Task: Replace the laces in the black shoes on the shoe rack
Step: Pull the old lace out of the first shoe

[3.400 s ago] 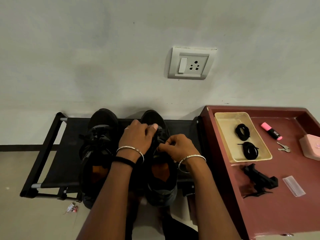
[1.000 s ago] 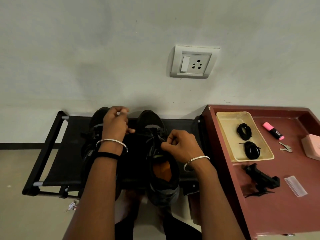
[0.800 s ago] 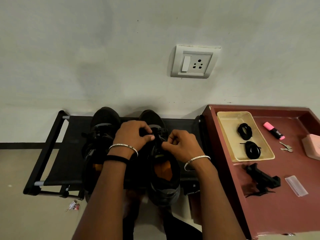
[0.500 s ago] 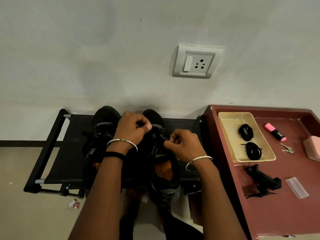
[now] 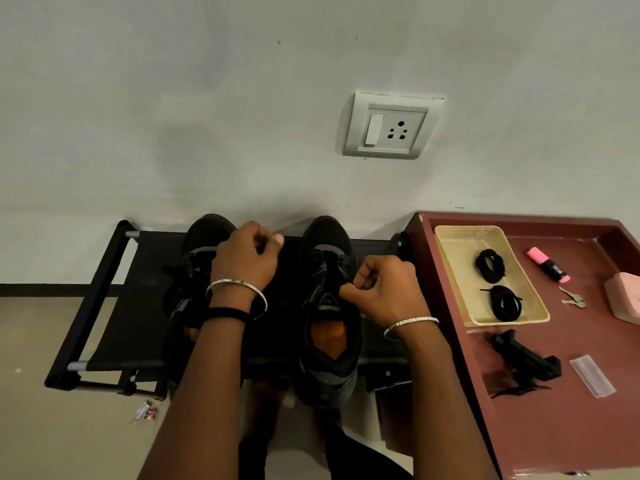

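Half a second earlier my left grip (image 5: 246,261) sat at the eyelets of the right shoe (image 5: 327,237); it had since drawn away, towards the left shoe (image 5: 204,233) and the wall. It was curled in a tight pinch, I judged on the old lace, though the strand was lost against the black shoe rack (image 5: 100,299). That meant unthreading was still under way, and the new laces (image 5: 490,265) lay coiled in the tray (image 5: 467,230). My right grip (image 5: 382,292) pinched the shoe's throat. The shoe stood on the rack beside the red surface (image 5: 554,427), its long axis running from me to the wall, toe to the wall.
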